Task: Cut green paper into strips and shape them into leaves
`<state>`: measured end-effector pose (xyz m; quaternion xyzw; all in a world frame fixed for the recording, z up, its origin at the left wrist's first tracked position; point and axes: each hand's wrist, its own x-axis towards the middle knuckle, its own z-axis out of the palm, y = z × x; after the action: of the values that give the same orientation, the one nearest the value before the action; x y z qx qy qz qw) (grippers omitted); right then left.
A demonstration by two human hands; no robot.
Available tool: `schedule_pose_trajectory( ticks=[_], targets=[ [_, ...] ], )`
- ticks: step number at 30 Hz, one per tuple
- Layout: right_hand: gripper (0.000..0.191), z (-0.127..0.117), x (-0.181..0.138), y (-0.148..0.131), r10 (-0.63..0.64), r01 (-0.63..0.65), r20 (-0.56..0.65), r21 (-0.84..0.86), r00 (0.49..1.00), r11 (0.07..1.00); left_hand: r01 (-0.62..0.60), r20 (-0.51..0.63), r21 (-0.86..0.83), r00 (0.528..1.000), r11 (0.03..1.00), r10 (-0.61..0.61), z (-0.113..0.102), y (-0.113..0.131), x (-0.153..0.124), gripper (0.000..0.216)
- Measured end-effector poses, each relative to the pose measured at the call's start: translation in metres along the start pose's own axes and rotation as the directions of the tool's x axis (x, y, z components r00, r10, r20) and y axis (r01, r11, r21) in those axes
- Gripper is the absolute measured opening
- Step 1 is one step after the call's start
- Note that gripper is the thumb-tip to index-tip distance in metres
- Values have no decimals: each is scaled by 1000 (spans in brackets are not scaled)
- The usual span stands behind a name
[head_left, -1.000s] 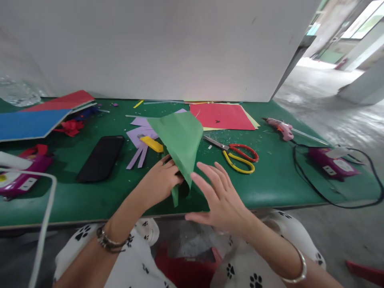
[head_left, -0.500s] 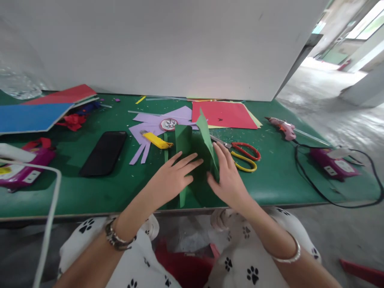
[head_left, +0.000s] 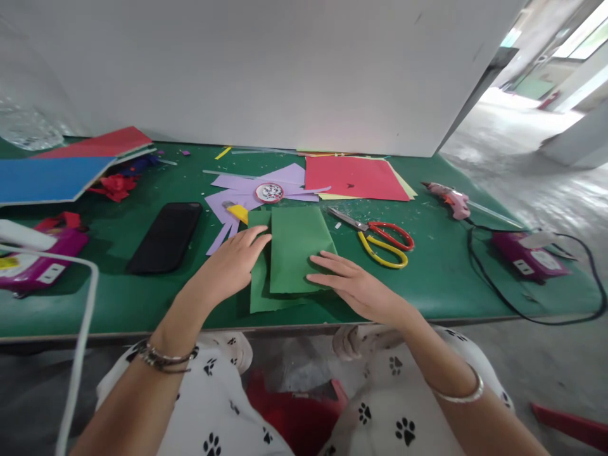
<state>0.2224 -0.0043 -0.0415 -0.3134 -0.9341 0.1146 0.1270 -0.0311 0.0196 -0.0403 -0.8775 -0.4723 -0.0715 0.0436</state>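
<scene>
A sheet of green paper (head_left: 300,250) lies folded at the front middle of the table, its upper layer set to the right of a lower layer that shows at the left and front. My left hand (head_left: 232,265) rests at the paper's left edge, fingers stretched out, fingertips by the fold's left side. On the right part of the upper layer lies my right hand (head_left: 357,285), its fingers spread and flat. Neither hand grips the paper. Right of it are scissors (head_left: 375,235) with one red and one yellow handle.
Behind the green paper are purple paper strips (head_left: 289,176) with a round badge (head_left: 269,192), a yellow-handled tool (head_left: 238,213) and red paper (head_left: 354,177). A black phone (head_left: 166,237) lies left. A pink glue gun (head_left: 451,199) and its cord lie right. A white panel (head_left: 266,76) stands behind.
The green paper's right flap, upright before, now lies folded down to the left. My left hand has moved left to the paper's edge; my right hand has come down flat on it.
</scene>
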Motion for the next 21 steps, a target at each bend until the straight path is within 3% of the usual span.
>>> schedule_pose_trajectory(
  ticks=[7,12,21],
  targets=[
    [43,9,5,-13,-53,71,102,-183,993,980,167,-118,66,980,984,-159,0,8,2,61],
    [42,12,8,-17,-72,92,102,-213,992,973,168,-190,115,971,979,-145,0,12,2,59],
    [41,13,11,-20,-85,110,112,-235,990,966,83,-117,151,991,985,-65,-1,15,5,59]
  ],
)
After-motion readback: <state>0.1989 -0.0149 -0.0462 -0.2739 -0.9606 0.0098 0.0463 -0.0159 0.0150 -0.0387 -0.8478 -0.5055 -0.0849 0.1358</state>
